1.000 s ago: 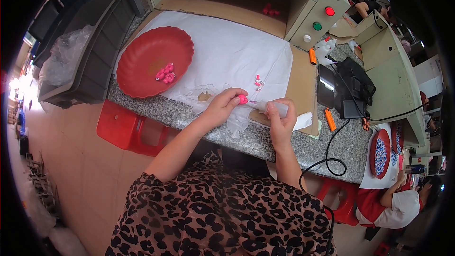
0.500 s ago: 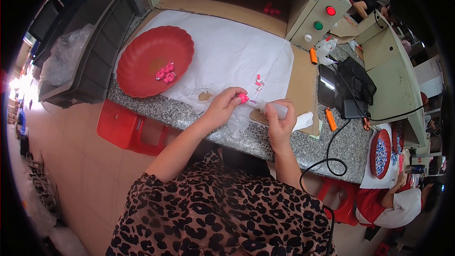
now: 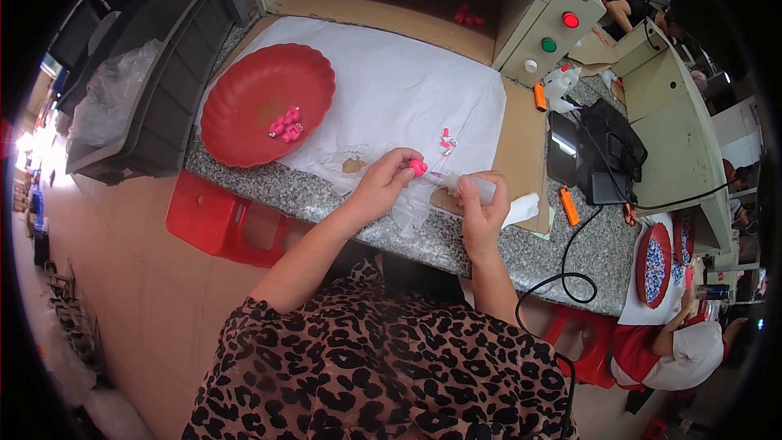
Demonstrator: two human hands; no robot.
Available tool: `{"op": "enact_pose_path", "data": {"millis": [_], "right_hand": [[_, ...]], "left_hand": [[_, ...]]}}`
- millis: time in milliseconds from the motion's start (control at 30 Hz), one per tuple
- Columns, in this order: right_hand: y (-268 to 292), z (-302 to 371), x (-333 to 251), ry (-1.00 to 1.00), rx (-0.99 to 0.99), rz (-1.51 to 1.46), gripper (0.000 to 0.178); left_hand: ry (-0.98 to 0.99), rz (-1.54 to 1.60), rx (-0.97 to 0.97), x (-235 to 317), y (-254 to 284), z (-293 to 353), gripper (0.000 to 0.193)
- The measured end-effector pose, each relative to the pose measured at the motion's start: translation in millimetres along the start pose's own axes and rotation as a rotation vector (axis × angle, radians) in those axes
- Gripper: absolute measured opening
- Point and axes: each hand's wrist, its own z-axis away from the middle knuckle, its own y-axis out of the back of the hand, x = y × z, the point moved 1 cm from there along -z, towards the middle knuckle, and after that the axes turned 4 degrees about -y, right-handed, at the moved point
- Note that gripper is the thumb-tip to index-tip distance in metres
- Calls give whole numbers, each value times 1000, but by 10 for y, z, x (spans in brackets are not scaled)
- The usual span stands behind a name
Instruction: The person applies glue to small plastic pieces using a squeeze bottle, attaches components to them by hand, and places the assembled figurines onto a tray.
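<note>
Between thumb and fingers, my left hand [image 3: 386, 182] pinches a small bright pink piece [image 3: 418, 168]; its exact kind is too small to tell. My right hand [image 3: 484, 208] is wrapped round a whitish squeeze bottle [image 3: 472, 188] with a thin purplish nozzle. The nozzle tip points left and meets, or nearly meets, the pink piece. Beyond my hands, a few loose pink and silvery pieces [image 3: 447, 143] lie on white paper [image 3: 391, 73]. More pink pieces [image 3: 286, 125] sit in a red scalloped bowl [image 3: 232, 90] at the left.
A box-like machine [image 3: 521, 41] with coloured buttons stands behind the paper. Left of the speckled table [image 3: 326, 205] is a grey crate [image 3: 163, 90] with clear plastic. On the right lie a phone [image 3: 562, 147], orange lighters [image 3: 568, 205] and a black cable [image 3: 582, 277]. A co-worker [image 3: 680, 354] sits far right.
Almost nothing differs. Both hands keep their places, with the pink piece and bottle still at each other; the view shifts very slightly.
</note>
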Motion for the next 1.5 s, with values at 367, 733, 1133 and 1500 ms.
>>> {"op": "enact_pose_path", "data": {"millis": [367,733,1133,1500], "right_hand": [[-30,6,14,-7,33,5,17],[-34,3,-3,-21,38,-35,16],[-30,-2,26,-16,33,-9,17],[-49,16,2,-45,35,-35,17]], "left_hand": [[19,32,-13,19,13,-2,19],[11,36,-6,-3,6,-2,20],[6,39,-4,12,3,-5,19],[7,85,-6,-3,-1,-3,19]]}}
